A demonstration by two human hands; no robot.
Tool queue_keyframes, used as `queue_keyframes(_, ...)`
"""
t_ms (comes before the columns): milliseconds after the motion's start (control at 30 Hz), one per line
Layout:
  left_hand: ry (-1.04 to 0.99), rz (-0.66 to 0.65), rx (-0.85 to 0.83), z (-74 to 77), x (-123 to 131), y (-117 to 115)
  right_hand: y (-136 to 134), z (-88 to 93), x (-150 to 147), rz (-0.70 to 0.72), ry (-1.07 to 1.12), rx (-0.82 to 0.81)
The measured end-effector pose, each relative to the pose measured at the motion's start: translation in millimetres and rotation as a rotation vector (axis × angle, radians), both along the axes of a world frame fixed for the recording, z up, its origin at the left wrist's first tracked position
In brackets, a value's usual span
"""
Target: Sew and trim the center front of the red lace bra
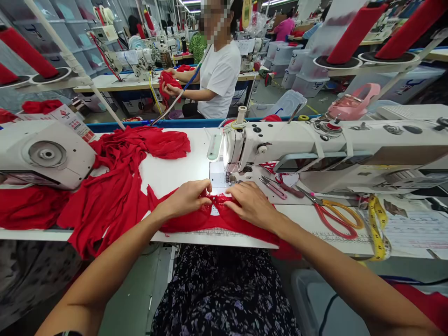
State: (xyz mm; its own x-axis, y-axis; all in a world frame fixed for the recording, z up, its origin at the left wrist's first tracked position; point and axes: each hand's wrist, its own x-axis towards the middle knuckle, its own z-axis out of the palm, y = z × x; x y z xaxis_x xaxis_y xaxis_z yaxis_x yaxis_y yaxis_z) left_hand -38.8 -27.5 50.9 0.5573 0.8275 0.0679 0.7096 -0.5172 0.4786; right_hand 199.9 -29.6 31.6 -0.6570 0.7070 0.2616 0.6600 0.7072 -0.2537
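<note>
A red garment piece with lace [189,223] lies across the table edge in front of the sewing machine [276,140]. My left hand [189,198] pinches its lace middle from the left, with thumb and fingers curled in. From the right, my right hand [251,203] grips the same lace part, its thumb facing my left thumb. A small gap in the piece shows white table between the two hands. Both hands are just in front of the presser foot [231,178] and the metal needle plate [217,177]. The fabric under my fingers is partly hidden.
Red fabric [122,163] is heaped at the left beside another machine [45,151]. Tweezers [275,187], scissors [336,215] and a yellow tape measure [378,228] lie at the right. Across the aisle a person [219,79] holds red cloth.
</note>
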Motion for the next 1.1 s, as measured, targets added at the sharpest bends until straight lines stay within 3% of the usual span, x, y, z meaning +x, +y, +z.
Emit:
queue_keyframes(133,0.087,0.089,0.162,3.6,-1,-13,-11,20.8,-2,0.049,0.095,-0.128)
queue_keyframes(267,0.017,0.090,0.211,13.6,-1,-24,-10,33.0,-6,0.096,0.255,-0.316)
queue_keyframes(367,-0.035,0.087,0.183,20.2,-5,-33,-6,37.1,-6,0.108,0.238,-0.488)
queue_keyframes(467,-0.029,0.122,0.240,20.8,-10,-40,-9,40.6,-6,0.116,0.240,-0.543)
queue_keyframes(533,-0.044,0.149,0.291,19.2,-11,-44,-13,42.4,-7,0.117,0.323,-0.580)
queue_keyframes(667,-0.150,0.170,0.315,16.8,-6,-52,-24,40.3,-15,0.077,0.531,-0.847)
queue_keyframes(733,-0.200,0.172,0.288,16.7,-4,-55,-28,37.5,-18,0.060,0.573,-0.894)
queue_keyframes(833,-0.240,0.172,0.215,17.2,-3,-60,-33,34.8,-19,0.038,0.561,-0.780)
queue_keyframes(933,-0.265,0.155,0.217,16.2,-4,-62,-39,33.9,-16,0.047,0.523,-0.518)
queue_keyframes(1100,-0.359,0.151,0.490,-0.1,-1,-67,-62,29.3,-14,0.107,0.333,0.060)
